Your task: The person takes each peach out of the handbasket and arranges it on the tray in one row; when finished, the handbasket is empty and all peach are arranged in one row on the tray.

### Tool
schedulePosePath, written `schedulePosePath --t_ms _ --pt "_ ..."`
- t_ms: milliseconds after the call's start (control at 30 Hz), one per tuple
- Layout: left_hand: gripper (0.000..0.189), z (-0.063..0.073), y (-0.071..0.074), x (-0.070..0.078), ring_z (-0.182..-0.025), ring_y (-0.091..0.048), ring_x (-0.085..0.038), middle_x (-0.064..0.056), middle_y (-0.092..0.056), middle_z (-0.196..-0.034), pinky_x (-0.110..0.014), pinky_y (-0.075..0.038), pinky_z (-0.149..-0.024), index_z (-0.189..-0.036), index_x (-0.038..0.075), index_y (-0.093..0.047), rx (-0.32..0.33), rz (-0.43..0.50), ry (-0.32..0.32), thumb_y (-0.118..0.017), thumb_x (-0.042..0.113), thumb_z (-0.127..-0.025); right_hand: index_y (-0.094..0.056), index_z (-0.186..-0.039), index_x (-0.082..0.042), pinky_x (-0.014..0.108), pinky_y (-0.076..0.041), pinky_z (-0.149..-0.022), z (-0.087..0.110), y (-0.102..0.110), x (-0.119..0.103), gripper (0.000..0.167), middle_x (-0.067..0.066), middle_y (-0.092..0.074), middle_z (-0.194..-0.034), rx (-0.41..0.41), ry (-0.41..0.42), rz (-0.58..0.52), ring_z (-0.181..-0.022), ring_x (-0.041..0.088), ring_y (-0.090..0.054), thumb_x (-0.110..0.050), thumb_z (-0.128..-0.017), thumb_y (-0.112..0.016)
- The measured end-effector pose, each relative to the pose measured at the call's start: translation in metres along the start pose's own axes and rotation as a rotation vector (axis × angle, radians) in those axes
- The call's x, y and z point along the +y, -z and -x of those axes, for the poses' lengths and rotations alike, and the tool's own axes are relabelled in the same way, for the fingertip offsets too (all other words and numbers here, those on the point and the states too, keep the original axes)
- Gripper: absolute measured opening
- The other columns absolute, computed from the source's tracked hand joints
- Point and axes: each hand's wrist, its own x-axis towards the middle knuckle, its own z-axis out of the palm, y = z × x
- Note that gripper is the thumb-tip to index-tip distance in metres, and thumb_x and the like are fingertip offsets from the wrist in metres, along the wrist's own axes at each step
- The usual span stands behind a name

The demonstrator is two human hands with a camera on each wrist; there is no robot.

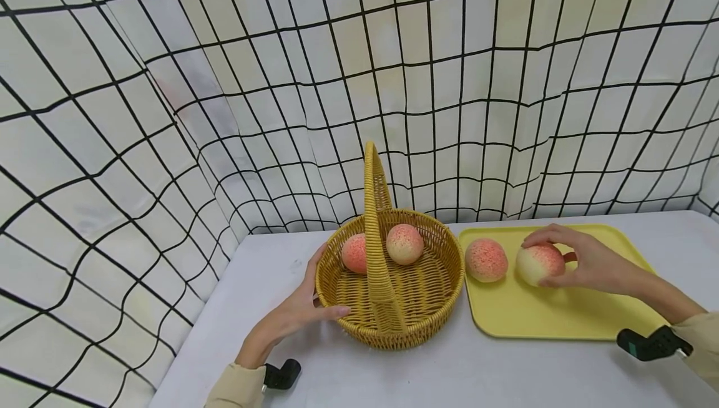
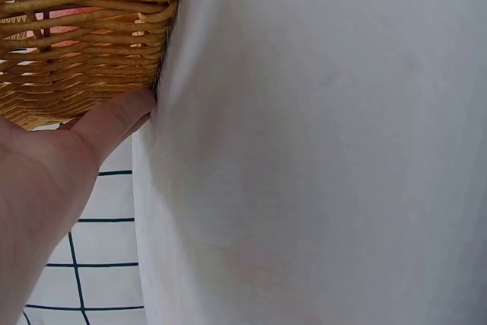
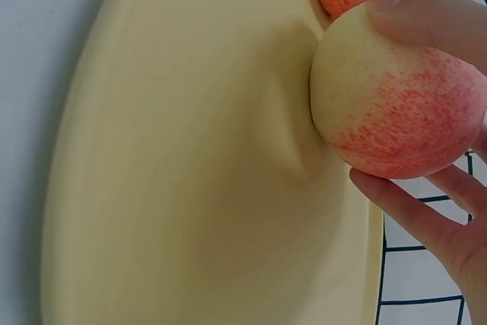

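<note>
A round wicker basket point(image 1: 393, 336) with a tall arched handle point(image 1: 377, 239) stands on the table and holds two peaches, a pinker one point(image 1: 354, 253) partly behind the handle and a paler one point(image 1: 404, 244). My left hand point(image 1: 298, 305) grips the basket's left side, thumb at the rim; in the left wrist view fingers point(image 2: 125, 116) touch the weave low down by the tabletop. On the yellow tray point(image 1: 562, 320), my right hand point(image 1: 586, 261) holds a peach point(image 1: 539, 264) between thumb and fingers. Another peach point(image 1: 486, 260) lies just left of it on the tray.
The tray sits right of the basket, a narrow gap between them. A white table point(image 1: 438, 377) bears both. Behind and to the left rises a white curtain point(image 1: 348, 102) with a black grid. Black wrist mounts point(image 1: 283, 375) sit at both sleeves.
</note>
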Motion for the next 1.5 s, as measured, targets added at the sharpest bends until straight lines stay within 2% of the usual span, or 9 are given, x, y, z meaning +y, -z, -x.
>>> schedulePosePath --t_ms 367,667,933,1167,1500 --pt "0.131 -0.001 0.001 0.0 -0.157 -0.018 -0.045 -0.023 -0.003 -0.172 -0.062 -0.024 -0.122 -0.167 0.024 0.014 0.001 -0.003 -0.009 -0.087 0.039 -0.084 -0.067 -0.13 -0.014 0.03 -0.059 -0.076 -0.007 -0.004 0.002 0.06 0.004 -0.059 -0.13 -0.038 -0.061 0.01 -0.108 -0.004 -0.054 -0.015 -0.077 -0.094" --pt "0.131 -0.001 -0.001 -0.001 -0.157 -0.018 -0.044 -0.022 -0.003 -0.173 -0.061 -0.024 -0.122 -0.167 0.025 0.013 0.006 0.016 -0.004 -0.087 0.038 -0.084 -0.066 -0.131 -0.01 0.029 -0.058 -0.075 -0.011 -0.007 0.002 0.063 0.01 -0.059 -0.13 -0.014 -0.066 0.031 -0.107 -0.005 -0.052 -0.015 -0.075 -0.096" --pt "0.131 -0.002 -0.001 -0.002 -0.157 -0.018 -0.044 -0.021 -0.003 -0.173 -0.062 -0.024 -0.122 -0.167 0.026 0.013 0.008 0.014 -0.003 -0.087 0.039 -0.084 -0.064 -0.134 -0.013 0.03 -0.057 -0.08 -0.011 -0.005 0.003 0.064 0.005 -0.057 -0.132 -0.059 -0.1 -0.016 -0.109 -0.004 -0.053 -0.016 -0.077 -0.094" --pt "0.131 -0.001 0.0 -0.001 -0.157 -0.018 -0.044 -0.021 -0.003 -0.173 -0.061 -0.024 -0.123 -0.167 0.026 0.013 0.006 0.008 -0.001 -0.087 0.04 -0.083 -0.064 -0.134 -0.015 0.029 -0.057 -0.082 -0.012 -0.004 0.004 0.065 0.004 -0.059 -0.132 -0.032 -0.109 -0.025 -0.111 -0.006 -0.052 -0.014 -0.076 -0.095" --pt "0.131 -0.001 0.0 -0.002 -0.157 -0.016 -0.045 -0.023 -0.003 -0.173 -0.062 -0.022 -0.123 -0.167 0.025 0.013 0.007 -0.002 0.0 -0.087 0.039 -0.084 -0.063 -0.137 -0.017 0.029 -0.056 -0.085 -0.008 -0.004 0.007 0.067 0.001 -0.059 -0.133 -0.041 -0.131 -0.037 -0.11 -0.002 -0.054 -0.015 -0.078 -0.094"
